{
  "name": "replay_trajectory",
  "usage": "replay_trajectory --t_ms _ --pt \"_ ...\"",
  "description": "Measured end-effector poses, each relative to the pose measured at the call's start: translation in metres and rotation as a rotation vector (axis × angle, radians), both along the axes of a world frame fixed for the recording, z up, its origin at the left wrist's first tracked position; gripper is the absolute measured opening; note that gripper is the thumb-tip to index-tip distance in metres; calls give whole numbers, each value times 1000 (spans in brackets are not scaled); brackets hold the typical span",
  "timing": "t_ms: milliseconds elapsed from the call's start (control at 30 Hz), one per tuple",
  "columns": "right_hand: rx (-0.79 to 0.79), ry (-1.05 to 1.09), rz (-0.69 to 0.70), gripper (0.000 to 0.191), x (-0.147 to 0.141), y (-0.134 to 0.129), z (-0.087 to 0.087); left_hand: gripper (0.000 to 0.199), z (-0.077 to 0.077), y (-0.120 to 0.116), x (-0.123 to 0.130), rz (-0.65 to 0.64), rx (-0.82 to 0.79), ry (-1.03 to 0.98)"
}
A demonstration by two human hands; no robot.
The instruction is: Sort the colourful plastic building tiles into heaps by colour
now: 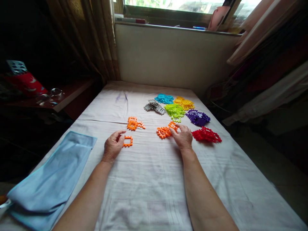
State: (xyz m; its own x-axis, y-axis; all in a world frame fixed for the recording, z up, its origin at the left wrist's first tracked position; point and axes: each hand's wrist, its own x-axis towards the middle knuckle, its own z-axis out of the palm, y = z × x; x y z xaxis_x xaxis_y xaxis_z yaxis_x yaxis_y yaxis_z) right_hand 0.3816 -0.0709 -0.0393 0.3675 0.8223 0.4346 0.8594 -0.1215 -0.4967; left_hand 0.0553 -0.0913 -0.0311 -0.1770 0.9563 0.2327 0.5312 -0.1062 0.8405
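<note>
You pinch 1 orange piece (pixel 172 126)
Your right fingers (pixel 180 127) hold it by the orange pile (pixel 163 132); your left fingers (pixel 119 132), narrow, meet 1 square frame (pixel 131 141), grip unclear.

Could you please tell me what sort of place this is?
Probably a room in a home: a sheet-covered table or bed stands below a window, with a long patterned curtain beside it.
</note>
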Motion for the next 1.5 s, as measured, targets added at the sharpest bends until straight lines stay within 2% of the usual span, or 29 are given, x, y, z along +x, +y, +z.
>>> replay_trajectory --t_ms 300,400,500,567,667,800,867,1000,1167,1300,1400,1500 --pt "-85 -2 -60 33 -4 -3 2 40 -2 0 -2 -7 2 -12" --pt "-56 -7 -58 32 -7 -4 7 38 -1 0 -2 -15 -5 -22" --pt "45 -4 -18 25 -16 -6 14 36 0 1 -1 -25 -9 -27" --pt "126 -3 86 22 -29 -7 17 36 0 1 -1 -37 -11 -32" --pt "178 -1 362 18 -61 -11 18 37 1 0 0 -51 -12 -30" --pt "70 -25 733 20 -107 -20 15 37 2 0 0 -66 -6 -23" --pt "-11 -49 821 29 -122 -24 14 36 2 0 0 -81 3 -21" --pt "-125 -92 893 41 -134 -28 16 36 1 1 1 -112 21 -39" --pt "-137 -95 891 34 -137 -29 15 36 0 2 1 -130 22 -51" --pt "-60 -87 844 36 -131 -26 16 39 -2 1 0 -109 11 -76" --pt "71 -58 685 37 -111 -19 20 42 -3 1 -1 -93 4 -86" --pt "173 -49 432 40 -77 -10 20 43 -4 2 0 -87 -4 -87"
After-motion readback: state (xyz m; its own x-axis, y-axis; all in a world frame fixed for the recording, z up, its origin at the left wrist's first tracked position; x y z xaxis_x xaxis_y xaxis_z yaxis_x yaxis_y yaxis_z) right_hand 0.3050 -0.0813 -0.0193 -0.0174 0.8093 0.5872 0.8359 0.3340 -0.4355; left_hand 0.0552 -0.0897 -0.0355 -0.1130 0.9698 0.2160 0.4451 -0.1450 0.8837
